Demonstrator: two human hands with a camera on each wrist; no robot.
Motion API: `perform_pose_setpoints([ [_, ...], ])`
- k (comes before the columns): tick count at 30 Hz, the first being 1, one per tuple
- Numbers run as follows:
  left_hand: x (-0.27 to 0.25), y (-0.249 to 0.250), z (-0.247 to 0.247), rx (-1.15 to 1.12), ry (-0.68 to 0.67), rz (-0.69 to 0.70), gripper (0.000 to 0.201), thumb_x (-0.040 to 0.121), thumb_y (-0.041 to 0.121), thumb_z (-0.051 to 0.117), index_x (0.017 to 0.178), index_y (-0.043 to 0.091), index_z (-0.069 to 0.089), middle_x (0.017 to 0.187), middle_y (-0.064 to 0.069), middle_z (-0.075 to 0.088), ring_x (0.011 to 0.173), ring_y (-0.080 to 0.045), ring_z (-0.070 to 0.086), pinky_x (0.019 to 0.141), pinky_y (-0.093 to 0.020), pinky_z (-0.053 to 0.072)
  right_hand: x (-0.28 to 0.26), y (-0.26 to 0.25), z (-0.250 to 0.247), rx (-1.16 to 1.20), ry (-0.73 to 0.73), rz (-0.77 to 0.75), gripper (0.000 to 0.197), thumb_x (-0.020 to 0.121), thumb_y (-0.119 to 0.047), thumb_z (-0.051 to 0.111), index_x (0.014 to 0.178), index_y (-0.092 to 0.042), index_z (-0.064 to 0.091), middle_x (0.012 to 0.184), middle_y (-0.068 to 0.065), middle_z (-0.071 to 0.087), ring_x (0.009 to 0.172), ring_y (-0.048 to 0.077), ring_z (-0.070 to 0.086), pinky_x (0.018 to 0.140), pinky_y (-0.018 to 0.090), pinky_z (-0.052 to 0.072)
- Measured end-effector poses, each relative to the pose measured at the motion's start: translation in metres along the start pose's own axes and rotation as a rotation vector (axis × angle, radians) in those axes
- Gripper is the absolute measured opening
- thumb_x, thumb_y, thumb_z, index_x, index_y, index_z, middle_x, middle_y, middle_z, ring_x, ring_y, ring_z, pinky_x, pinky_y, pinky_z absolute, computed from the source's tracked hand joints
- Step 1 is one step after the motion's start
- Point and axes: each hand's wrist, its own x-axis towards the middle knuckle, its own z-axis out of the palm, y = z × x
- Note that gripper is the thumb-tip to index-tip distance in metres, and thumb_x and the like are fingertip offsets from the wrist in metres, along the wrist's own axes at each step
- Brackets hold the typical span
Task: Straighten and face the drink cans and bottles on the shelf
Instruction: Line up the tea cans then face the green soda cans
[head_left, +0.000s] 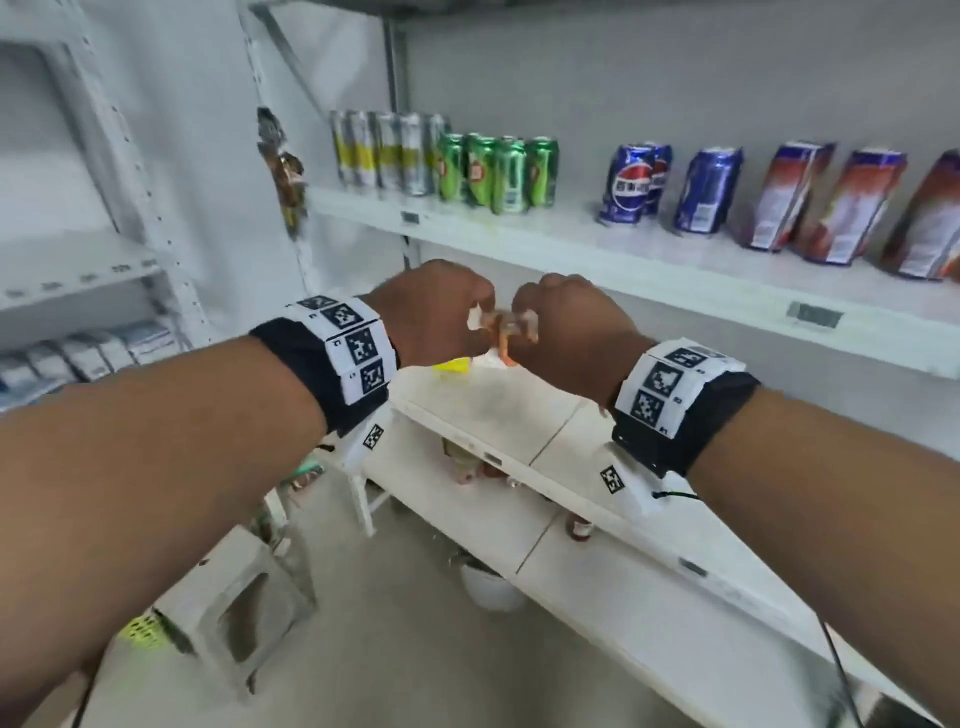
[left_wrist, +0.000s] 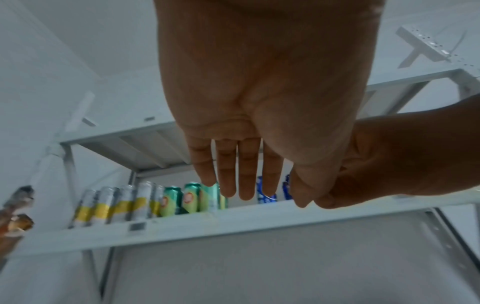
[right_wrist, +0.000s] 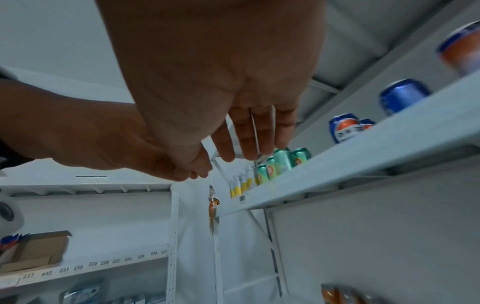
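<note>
both hands side by side below the shelf (head_left: 623, 254), thumbs touching: left hand (head_left: 431, 312), right hand (head_left: 566, 327), fingers straight, holding nothing. cans (head_left: 493, 171) at 12 o'clock.

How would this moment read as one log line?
left hand: open, fingers straight | right hand: open, thumbs touching | cans: untouched on shelf | phase: pre-reach

A white shelf (head_left: 623, 260) is carrying rows of drink cans. Silver-and-yellow cans (head_left: 384, 153) are standing at its left end. Just right of them, green cans (head_left: 498, 171) are clustering. Further right, blue cans (head_left: 670, 187) are sitting apart from the green ones, and red-and-white cans (head_left: 831, 202) are standing beyond those.
</note>
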Motion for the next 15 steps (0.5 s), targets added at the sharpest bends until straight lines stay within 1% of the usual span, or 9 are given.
perform_pose_setpoints([
  [2, 0.004, -0.034, -0.020, 0.007, 0.023, -0.012, 0.044, 0.095, 0.044, 0.072, 0.131, 0.020, 0.070, 0.129, -0.004, 0.070, 0.121, -0.026, 0.061, 0.105, -0.044, 0.051, 0.030, -0.018, -0.002, 0.022, 0.034, -0.002, 0.041, 0.093, -0.047, 0.063, 0.127, -0.023, 0.064, 0.120, 0.005, 0.062, 0.119, 0.029, 0.055, 0.092, 0.040, 0.047],
  [6, 0.014, -0.097, -0.051, 0.044, 0.064, -0.049, 0.046, 0.095, 0.047, 0.071, 0.134, 0.024, 0.069, 0.133, 0.000, 0.068, 0.125, -0.024, 0.059, 0.107, -0.045, 0.050, 0.091, -0.056, -0.006, -0.022, 0.050, -0.076, 0.044, 0.094, -0.045, 0.062, 0.131, -0.021, 0.061, 0.124, 0.007, 0.061, 0.123, 0.030, 0.053, 0.099, 0.043, 0.048],
  [10, 0.034, -0.154, -0.068, 0.053, 0.123, -0.079, 0.045, 0.096, 0.047, 0.070, 0.134, 0.023, 0.068, 0.131, 0.000, 0.069, 0.124, -0.023, 0.059, 0.106, -0.045, 0.050, 0.157, -0.082, -0.006, -0.012, 0.093, -0.141, 0.044, 0.093, -0.044, 0.064, 0.130, -0.019, 0.063, 0.122, 0.008, 0.062, 0.121, 0.031, 0.055, 0.096, 0.041, 0.049],
  [12, 0.047, -0.178, -0.072, 0.049, 0.139, -0.095, 0.045, 0.096, 0.048, 0.070, 0.133, 0.023, 0.069, 0.131, 0.001, 0.068, 0.124, -0.022, 0.058, 0.106, -0.046, 0.050, 0.188, -0.089, -0.003, -0.013, 0.104, -0.156, 0.044, 0.092, -0.045, 0.065, 0.128, -0.019, 0.064, 0.122, 0.007, 0.062, 0.121, 0.030, 0.056, 0.097, 0.042, 0.050],
  [15, 0.076, -0.226, -0.076, 0.056, 0.169, -0.123, 0.044, 0.097, 0.048, 0.069, 0.132, 0.023, 0.069, 0.129, 0.002, 0.068, 0.122, -0.020, 0.058, 0.107, -0.044, 0.050, 0.248, -0.096, 0.006, -0.007, 0.131, -0.173, 0.042, 0.091, -0.045, 0.066, 0.125, -0.019, 0.064, 0.121, 0.005, 0.062, 0.119, 0.029, 0.056, 0.096, 0.041, 0.051],
])
